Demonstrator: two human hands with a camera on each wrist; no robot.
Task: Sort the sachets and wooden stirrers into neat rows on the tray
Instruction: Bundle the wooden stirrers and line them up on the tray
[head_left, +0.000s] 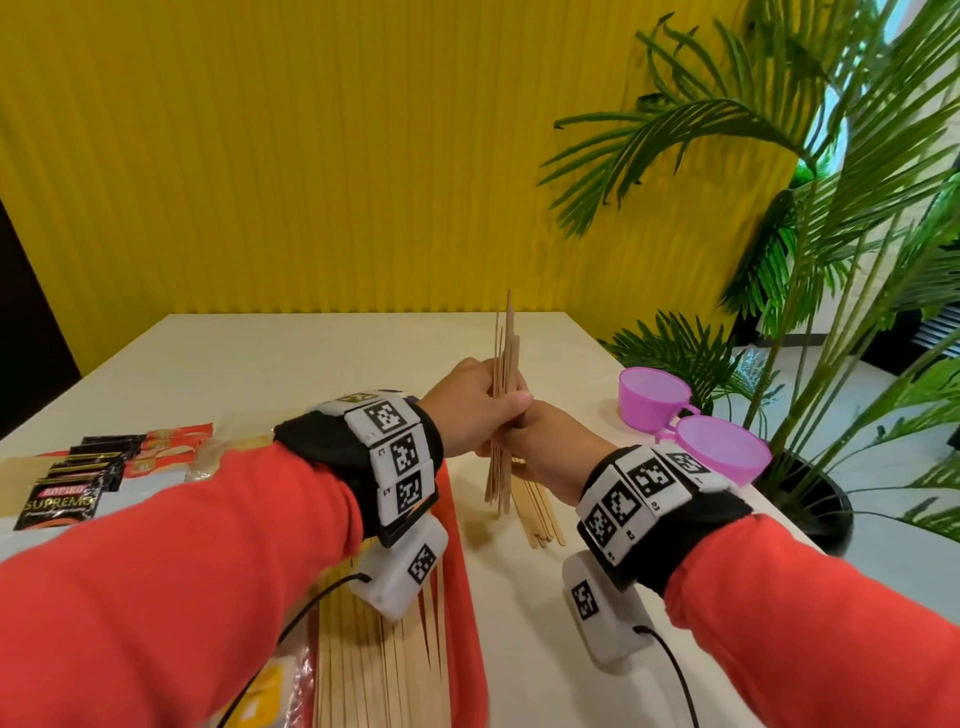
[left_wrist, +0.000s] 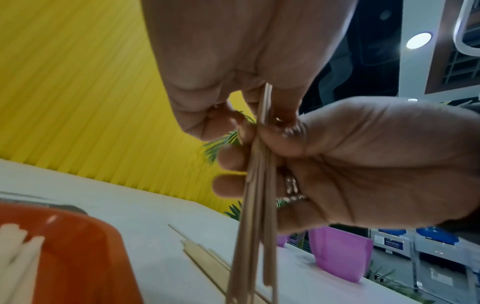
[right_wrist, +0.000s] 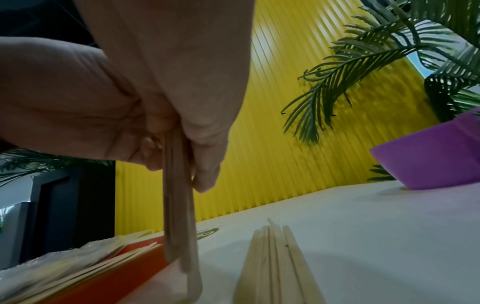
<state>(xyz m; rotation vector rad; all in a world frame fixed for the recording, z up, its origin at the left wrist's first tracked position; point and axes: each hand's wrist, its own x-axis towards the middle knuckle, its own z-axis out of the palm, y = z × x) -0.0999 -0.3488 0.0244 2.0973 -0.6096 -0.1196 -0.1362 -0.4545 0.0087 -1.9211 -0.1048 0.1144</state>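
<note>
2 hands, the left hand (head_left: 470, 402) and right hand (head_left: 545, 447), grip a bundle of wooden stirrers (head_left: 503, 410) upright, long axis 12-to-6 o'clock, with the orange tray (head_left: 460, 561) at 7 o'clock, nearer the left.

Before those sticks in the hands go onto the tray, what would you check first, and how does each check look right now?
1. Both hands grip the bundle of stirrers: left hand, right hand. Ok.
2. Bundle upright. Ok.
3. Stirrer ends even: tops and bottoms staggered. Not ok.
4. Row of stirrers on the tray lies parallel. Ok.
5. Loose stirrers remain on the table. Not ok.
6. Room left on tray: arm hides it. Cannot tell.
</note>
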